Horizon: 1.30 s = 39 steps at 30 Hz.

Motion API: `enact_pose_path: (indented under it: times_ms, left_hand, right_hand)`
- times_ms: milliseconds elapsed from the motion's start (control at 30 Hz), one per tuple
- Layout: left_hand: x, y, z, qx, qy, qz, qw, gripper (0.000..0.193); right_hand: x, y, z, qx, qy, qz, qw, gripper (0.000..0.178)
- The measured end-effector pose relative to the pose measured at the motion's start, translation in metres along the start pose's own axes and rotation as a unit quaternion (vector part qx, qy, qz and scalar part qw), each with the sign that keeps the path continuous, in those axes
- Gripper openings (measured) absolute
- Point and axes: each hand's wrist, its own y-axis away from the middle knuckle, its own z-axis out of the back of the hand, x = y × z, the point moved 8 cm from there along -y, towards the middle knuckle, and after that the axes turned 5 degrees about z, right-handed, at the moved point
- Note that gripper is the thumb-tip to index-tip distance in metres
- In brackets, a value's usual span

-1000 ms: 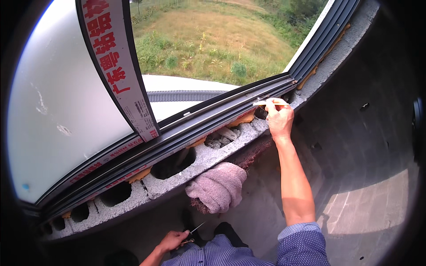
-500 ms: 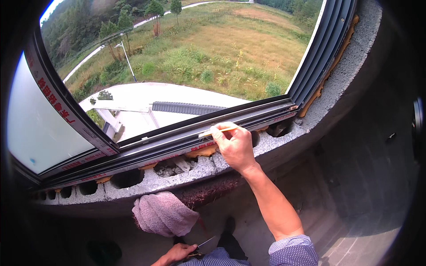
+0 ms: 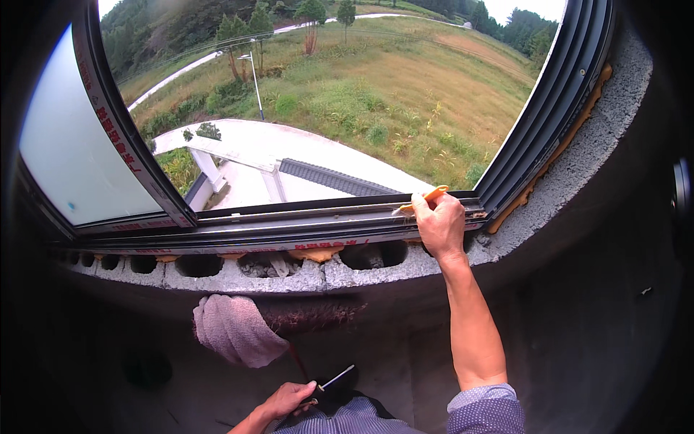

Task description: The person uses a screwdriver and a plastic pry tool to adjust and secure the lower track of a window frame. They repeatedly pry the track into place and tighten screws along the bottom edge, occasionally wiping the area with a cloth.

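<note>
In my right hand (image 3: 442, 230) is a small paintbrush (image 3: 436, 192) with a yellow-orange handle, its pale bristles pointing left. The bristles are at the bottom track of a dark sliding window frame (image 3: 318, 219), near its right corner. My left hand (image 3: 286, 400) is low, in front of my body, closed on a thin tool (image 3: 338, 377) with a shiny metal shaft or blade; its exact kind is unclear. Part of its grip is hidden by the fingers.
Below the frame runs a hollow-block wall edge (image 3: 307, 281) with open holes and orange foam (image 3: 318, 254). A pinkish towel (image 3: 237, 331) hangs over a dark, fuzzy, roll-like thing (image 3: 311, 314). A glass sash (image 3: 94, 159) stands at the left; outside are paving and grass.
My right hand has moved the brush rightward along the track toward the corner. The brush handle now tilts up more. My head view has shifted too; my left hand still grips the thin tool.
</note>
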Motion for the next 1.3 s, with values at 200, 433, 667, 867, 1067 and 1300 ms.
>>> enact_pose_path:
  times_ms: [200, 433, 667, 867, 1067, 1300]
  left_hand:
    - [-0.036, 0.016, -0.001, 0.008, 0.074, -0.084, 0.994, 0.060]
    - [-0.091, 0.027, 0.017, 0.021, 0.097, -0.146, 0.984, 0.051]
    - [-0.135, 0.007, 0.019, 0.081, 0.000, -0.173, 0.982, 0.055]
    - [-0.165, -0.005, 0.033, 0.077, -0.090, -0.177, 0.977, 0.062]
    - [-0.172, -0.002, 0.040, 0.089, -0.054, -0.197, 0.975, 0.054]
    - [-0.186, -0.001, 0.041, 0.076, -0.037, -0.207, 0.975, 0.048]
  right_hand:
    - [0.030, 0.021, -0.060, 0.104, -0.190, 0.023, 0.976, 0.027]
    - [0.016, 0.002, -0.028, 0.050, -0.025, 0.051, 0.997, 0.027]
    - [0.067, 0.024, -0.088, 0.216, -0.273, -0.064, 0.935, 0.022]
    - [0.084, 0.042, -0.136, 0.266, -0.259, 0.000, 0.928, 0.018]
    - [0.068, 0.019, -0.102, 0.258, -0.100, 0.066, 0.959, 0.013]
    - [0.046, -0.021, -0.040, 0.216, -0.153, -0.056, 0.963, 0.016]
